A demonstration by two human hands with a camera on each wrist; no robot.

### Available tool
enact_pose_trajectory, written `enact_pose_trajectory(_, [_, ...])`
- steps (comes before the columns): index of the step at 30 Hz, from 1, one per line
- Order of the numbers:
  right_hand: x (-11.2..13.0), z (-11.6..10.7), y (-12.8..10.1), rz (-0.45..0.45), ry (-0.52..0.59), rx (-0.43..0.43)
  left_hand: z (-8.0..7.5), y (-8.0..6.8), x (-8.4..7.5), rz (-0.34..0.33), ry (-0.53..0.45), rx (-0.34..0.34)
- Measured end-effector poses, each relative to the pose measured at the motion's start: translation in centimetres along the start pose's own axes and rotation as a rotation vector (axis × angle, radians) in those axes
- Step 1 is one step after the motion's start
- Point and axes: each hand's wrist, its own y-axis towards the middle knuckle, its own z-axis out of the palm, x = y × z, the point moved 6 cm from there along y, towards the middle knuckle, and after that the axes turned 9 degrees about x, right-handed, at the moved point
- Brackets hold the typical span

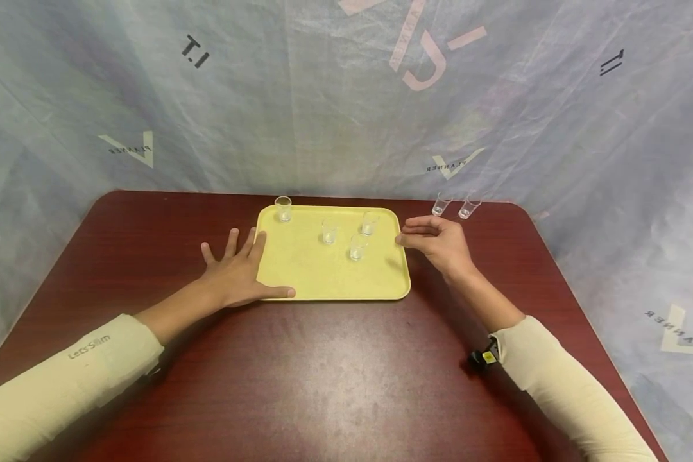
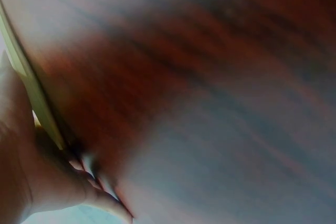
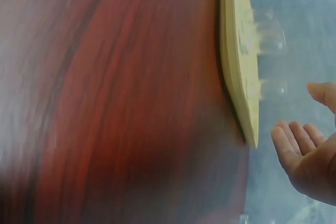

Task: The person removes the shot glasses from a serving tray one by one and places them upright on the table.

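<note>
**Two hands flanking a tray of small glasses**

Left hand (image 1: 237,273) lies flat, fingers spread, on the table (image 1: 323,372), thumb along the near left edge of the yellow tray (image 1: 317,276). Right hand (image 1: 436,244) hovers just beside the tray's right edge, fingers loosely curled, holding nothing. The tray's long axis runs left to right; four clear glasses (image 1: 329,230) stand upright on its far half. Two more glasses (image 1: 453,206) stand near the table's far right edge. Bare tabletop lies in front.

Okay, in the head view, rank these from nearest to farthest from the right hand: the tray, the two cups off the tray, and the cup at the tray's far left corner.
1. The yellow tray: its right edge lies just beside the right hand.
2. The two loose cups: on the table behind the hand.
3. The corner cup: across the tray, at its far left corner.
</note>
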Motion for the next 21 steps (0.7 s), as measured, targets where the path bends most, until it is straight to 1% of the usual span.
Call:
enact_pose_trajectory(8, [0.2, 2.8, 0.1, -0.003, -0.016, 0.070, 0.1, 0.4, -0.1, 0.012, 0.006, 0.002])
enact_pose_trajectory(15, [0.1, 5.3, 0.3, -0.016, 0.028, 0.143, 0.1, 0.5, -0.4, 0.018, -0.001, 0.001])
enact_pose_trajectory(17, [-0.1, 5.8, 0.5, -0.012, 0.034, 0.153, 0.1, 0.5, -0.3, 0.018, -0.004, 0.002])
enact_pose_trajectory(21, [-0.1, 6.7, 0.7, 0.000, 0.007, 0.150, 0.1, 0.6, -0.2, 0.019, -0.004, 0.000])
